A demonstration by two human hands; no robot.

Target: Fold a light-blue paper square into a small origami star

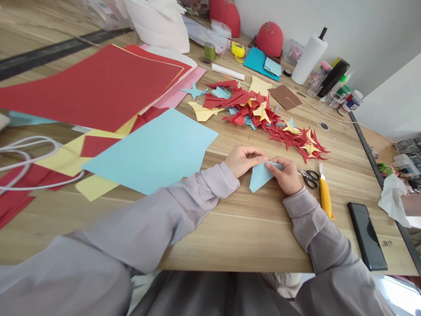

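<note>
Between my two hands is a small folded piece of light blue paper (259,177), just above the wooden table. My left hand (242,160) pinches its upper left edge, fingers closed. My right hand (285,175) grips the upper right side with the thumb on top. Left of my hands lies a large light blue sheet (158,149). Beyond them spreads a heap of folded red, yellow and blue paper pieces (243,103), some star-shaped. Black-handled scissors (309,177) and a yellow utility knife (325,195) rest just right of my right hand.
Large red sheets (95,87) and yellow sheets (66,153) cover the left side, with a white cable (39,186) over them. A black phone (367,237) lies near the right edge. Bottles, a white one (309,59) among them, and a yellow tape measure (237,50) stand along the back.
</note>
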